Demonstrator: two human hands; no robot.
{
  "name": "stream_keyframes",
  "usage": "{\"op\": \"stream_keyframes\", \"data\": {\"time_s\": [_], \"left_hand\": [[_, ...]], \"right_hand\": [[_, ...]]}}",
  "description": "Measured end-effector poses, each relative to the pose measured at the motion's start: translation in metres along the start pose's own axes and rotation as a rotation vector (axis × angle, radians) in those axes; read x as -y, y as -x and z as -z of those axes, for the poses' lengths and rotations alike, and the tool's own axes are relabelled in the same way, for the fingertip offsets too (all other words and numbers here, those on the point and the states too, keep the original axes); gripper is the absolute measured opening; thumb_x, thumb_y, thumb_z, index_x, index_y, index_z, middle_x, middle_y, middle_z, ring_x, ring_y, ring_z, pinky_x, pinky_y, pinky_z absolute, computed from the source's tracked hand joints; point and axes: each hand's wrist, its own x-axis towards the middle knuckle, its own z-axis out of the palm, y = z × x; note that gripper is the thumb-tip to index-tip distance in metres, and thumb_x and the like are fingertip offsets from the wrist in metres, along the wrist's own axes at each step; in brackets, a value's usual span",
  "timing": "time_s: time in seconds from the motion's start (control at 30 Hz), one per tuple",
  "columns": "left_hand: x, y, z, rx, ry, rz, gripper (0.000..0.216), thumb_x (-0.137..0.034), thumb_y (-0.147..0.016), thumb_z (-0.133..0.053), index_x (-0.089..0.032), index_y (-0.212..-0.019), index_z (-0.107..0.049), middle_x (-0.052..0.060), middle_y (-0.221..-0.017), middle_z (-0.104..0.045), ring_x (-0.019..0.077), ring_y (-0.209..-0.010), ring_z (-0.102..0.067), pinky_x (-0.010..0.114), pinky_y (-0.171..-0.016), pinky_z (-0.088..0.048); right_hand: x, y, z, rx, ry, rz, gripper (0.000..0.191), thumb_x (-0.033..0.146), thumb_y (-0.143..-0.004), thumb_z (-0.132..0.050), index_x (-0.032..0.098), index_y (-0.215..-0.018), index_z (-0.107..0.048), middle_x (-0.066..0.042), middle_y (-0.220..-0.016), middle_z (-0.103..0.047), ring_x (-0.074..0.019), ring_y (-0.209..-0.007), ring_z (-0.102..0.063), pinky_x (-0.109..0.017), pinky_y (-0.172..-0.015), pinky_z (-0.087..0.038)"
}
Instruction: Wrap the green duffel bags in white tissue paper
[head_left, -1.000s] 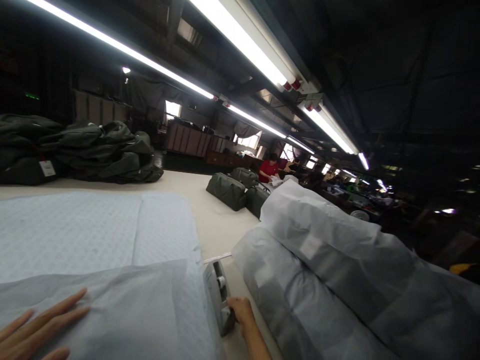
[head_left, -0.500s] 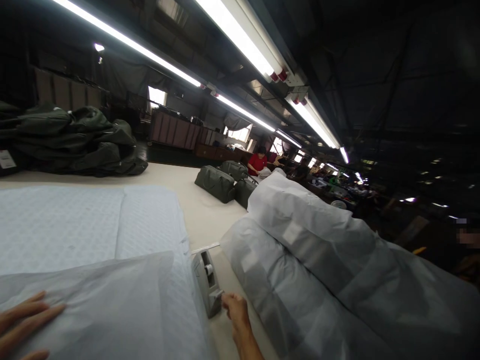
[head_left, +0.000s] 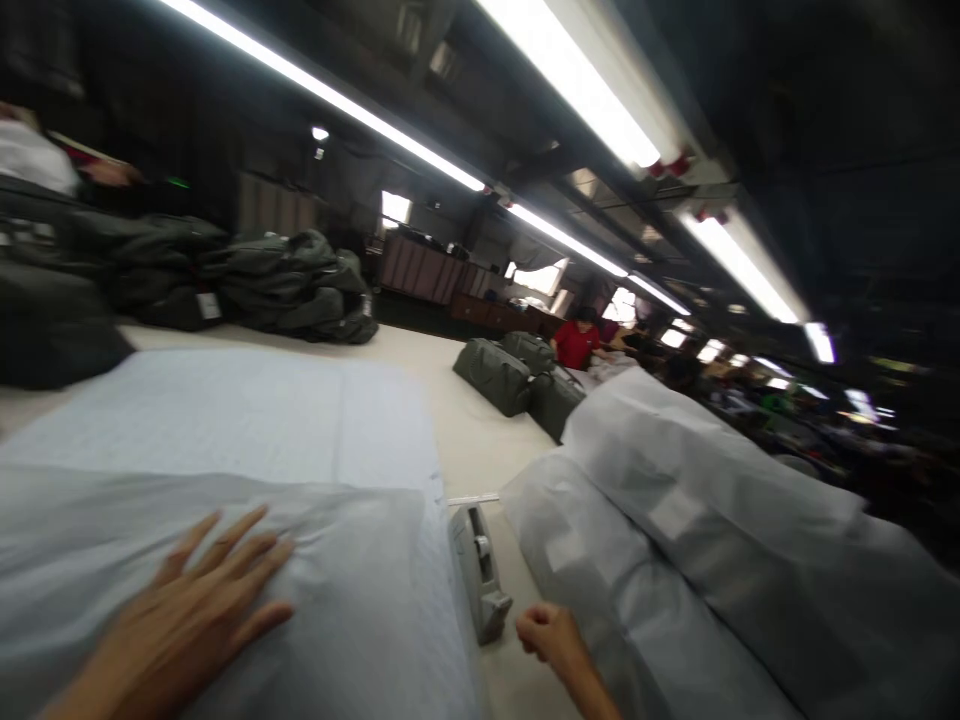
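My left hand (head_left: 202,605) lies flat with fingers spread on a thin, translucent whitish bag or sheet (head_left: 360,570). Beneath that is a pale, textured white sheet (head_left: 285,405) covering the near left of the table. My right hand (head_left: 551,635) is closed in a pinch just right of a grey tape dispenser (head_left: 478,570), with a small gap between them. Whatever is between those fingers, if anything, is too small and blurred to make out. To its right lie large, puffy items in translucent white wrapping (head_left: 675,530).
Dark green bags (head_left: 491,375) stand farther back on the cream tabletop (head_left: 420,350). A heap of dark green bags (head_left: 292,285) lies along the left. A person in red (head_left: 576,343) works beyond the table; another person's arm (head_left: 109,172) shows at far left.
The view has swung left, bringing more of my left hand into sight, still on the sheet. My right hand has drawn slightly away from the tape dispenser's front.
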Motion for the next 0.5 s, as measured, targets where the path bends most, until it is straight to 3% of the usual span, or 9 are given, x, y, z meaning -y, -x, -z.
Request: {"op": "stream_keyframes", "data": {"time_s": [0.1,0.23,0.37,0.5], "left_hand": [[-0.016,0.001,0.014,0.176,-0.092,0.034,0.042,-0.055,-0.085,-0.065,-0.028,-0.117,-0.065,0.001,-0.121,-0.068,0.0301,-0.123,-0.054,0.052,-0.111,-0.028],[-0.027,-0.006,0.022,0.251,-0.042,0.126,0.057,-0.062,-0.081,-0.067,-0.023,-0.123,-0.060,0.005,-0.122,-0.065,0.0280,-0.124,-0.051,0.048,-0.114,-0.026],[-0.030,-0.004,0.025,0.243,-0.003,0.127,0.061,-0.064,-0.083,-0.062,-0.021,-0.125,-0.057,0.006,-0.120,-0.064,0.0287,-0.124,-0.050,0.050,-0.115,-0.025],[-0.030,0.002,0.024,0.201,0.032,0.119,0.063,-0.066,-0.086,-0.058,-0.020,-0.128,-0.054,0.006,-0.122,-0.063,0.0283,-0.126,-0.047,0.052,-0.116,-0.023]], "right_hand": [[0.074,0.001,0.008,0.247,0.027,0.239,0.024,0.041,-0.070,-0.072,0.020,-0.060,-0.066,0.001,-0.063,-0.062,-0.0151,-0.066,-0.056,-0.026,-0.065,-0.042],[0.203,0.017,-0.008,0.720,0.159,0.527,0.032,0.052,-0.078,-0.068,0.021,-0.086,-0.071,-0.002,-0.080,-0.067,-0.0174,-0.075,-0.057,-0.027,-0.070,-0.045],[0.299,0.040,-0.056,0.986,0.259,0.678,0.031,0.049,-0.079,-0.068,0.018,-0.081,-0.071,-0.002,-0.076,-0.065,-0.0145,-0.073,-0.053,-0.026,-0.069,-0.042],[0.346,0.022,-0.119,1.167,0.400,0.663,0.025,0.041,-0.074,-0.072,0.017,-0.073,-0.067,0.002,-0.065,-0.061,-0.0103,-0.062,-0.049,-0.023,-0.060,-0.037]]}}
